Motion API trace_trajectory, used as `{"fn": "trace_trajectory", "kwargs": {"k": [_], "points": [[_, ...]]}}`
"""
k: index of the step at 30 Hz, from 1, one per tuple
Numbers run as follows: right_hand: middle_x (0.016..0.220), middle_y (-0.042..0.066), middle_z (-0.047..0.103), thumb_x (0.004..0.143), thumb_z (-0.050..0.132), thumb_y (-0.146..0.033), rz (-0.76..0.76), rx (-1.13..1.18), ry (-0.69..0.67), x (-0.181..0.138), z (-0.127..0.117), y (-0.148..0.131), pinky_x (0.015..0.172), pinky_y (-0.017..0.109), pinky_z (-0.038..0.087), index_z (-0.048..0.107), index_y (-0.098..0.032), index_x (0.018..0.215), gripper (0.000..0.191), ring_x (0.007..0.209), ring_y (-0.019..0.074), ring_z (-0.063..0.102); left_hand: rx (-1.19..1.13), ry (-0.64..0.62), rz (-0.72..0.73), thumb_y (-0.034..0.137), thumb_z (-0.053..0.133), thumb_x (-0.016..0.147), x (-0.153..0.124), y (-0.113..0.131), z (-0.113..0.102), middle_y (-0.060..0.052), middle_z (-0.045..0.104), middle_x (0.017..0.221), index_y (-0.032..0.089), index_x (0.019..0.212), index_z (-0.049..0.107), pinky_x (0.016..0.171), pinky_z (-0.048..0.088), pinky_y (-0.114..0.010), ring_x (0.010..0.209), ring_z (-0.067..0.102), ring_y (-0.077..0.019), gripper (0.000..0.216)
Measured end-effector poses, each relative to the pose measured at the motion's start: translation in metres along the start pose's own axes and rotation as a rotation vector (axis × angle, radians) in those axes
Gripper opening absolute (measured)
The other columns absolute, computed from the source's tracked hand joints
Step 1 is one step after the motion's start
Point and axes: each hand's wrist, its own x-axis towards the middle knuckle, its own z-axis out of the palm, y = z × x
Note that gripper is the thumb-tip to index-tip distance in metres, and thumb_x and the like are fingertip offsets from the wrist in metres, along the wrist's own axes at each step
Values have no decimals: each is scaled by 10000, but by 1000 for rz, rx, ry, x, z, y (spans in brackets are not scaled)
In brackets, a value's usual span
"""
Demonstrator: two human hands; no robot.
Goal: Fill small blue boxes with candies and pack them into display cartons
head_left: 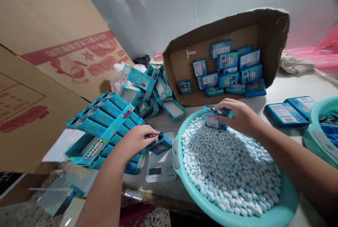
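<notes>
My left hand (136, 139) is closed on a small open blue candy box (161, 143) that rests on a white digital scale (161, 165). My right hand (239, 116) grips another small blue box (215, 116) at the far rim of a teal basin (264, 216) filled with pale blue-white candy tablets (227, 163). To the left of my left hand, several open blue boxes stand in a display carton (101, 130).
A tipped cardboard box (237, 29) at the back holds several filled blue boxes. Loose open boxes (153, 89) are heaped behind the scale. Large cardboard sheets (39, 79) lean at the left. Flat blue packs (289, 110) and a second teal basin (323, 128) lie at the right.
</notes>
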Motion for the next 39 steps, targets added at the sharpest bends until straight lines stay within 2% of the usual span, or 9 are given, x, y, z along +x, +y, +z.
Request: {"fn": "trace_trajectory", "kwargs": {"k": [8, 14, 18, 22, 25, 28, 31, 35, 39], "points": [[1019, 58, 685, 856, 681, -392, 38, 19, -25, 0, -3, -1, 689, 309, 491, 698, -211, 981, 221, 903, 222, 643, -103, 87, 28, 315, 708, 770, 0, -6, 7, -27, 730, 897, 235, 1009, 772, 725, 545, -292, 810, 683, -191, 260], [1014, 59, 687, 863, 667, -397, 11, 18, -14, 0, -2, 1, 759, 337, 503, 696, -212, 973, 217, 915, 230, 646, -229, 277, 158, 329, 762, 772, 3, -15, 22, -38, 699, 918, 212, 833, 732, 724, 564, -277, 819, 671, -172, 136], [1000, 60, 681, 867, 662, -418, 4, 27, -16, 0, -1, 3, 763, 353, 505, 692, -213, 968, 230, 907, 238, 641, -303, 369, 212, 330, 783, 773, 3, -21, 35, -56, 693, 924, 201, 731, 706, 733, 568, -280, 881, 677, -188, 156], [980, 56, 679, 861, 673, -434, -14, 27, -20, 0, 0, 6, 773, 368, 502, 685, -214, 957, 240, 891, 239, 636, -219, 383, 266, 319, 769, 809, -3, -24, 44, -48, 706, 951, 217, 783, 731, 840, 546, -312, 921, 675, -187, 112], [980, 54, 680, 859, 681, -438, -31, 35, -15, 0, 0, 8, 781, 369, 501, 684, -216, 961, 244, 888, 236, 638, -101, 541, 297, 300, 698, 881, -13, -25, 48, -52, 698, 965, 207, 845, 725, 901, 515, -330, 944, 656, -180, 103], [988, 61, 679, 866, 677, -433, -30, 41, -16, -2, 0, 8, 747, 351, 501, 689, -214, 974, 244, 883, 233, 640, 35, 645, 300, 268, 634, 925, -26, -26, 52, -44, 661, 857, 187, 824, 700, 841, 500, -317, 851, 623, -165, 145], [981, 64, 680, 868, 677, -422, -31, 28, -15, -1, 0, 6, 736, 346, 501, 690, -212, 966, 232, 872, 230, 641, 114, 613, 268, 269, 590, 946, -37, -25, 55, -35, 647, 812, 194, 806, 692, 797, 487, -313, 810, 600, -167, 189], [994, 74, 684, 873, 676, -410, -28, 28, -23, 0, -2, 2, 783, 361, 508, 689, -203, 976, 232, 892, 234, 644, 151, 544, 232, 275, 553, 959, -41, -20, 59, -46, 693, 916, 211, 879, 698, 881, 485, -344, 905, 618, -196, 178], [1009, 74, 688, 870, 677, -390, -9, 13, -33, 0, -4, 0, 784, 353, 512, 694, -206, 978, 213, 911, 237, 649, 191, 612, 183, 312, 568, 948, -38, -16, 62, -63, 705, 992, 215, 983, 675, 945, 473, -383, 981, 626, -232, 148]]}}
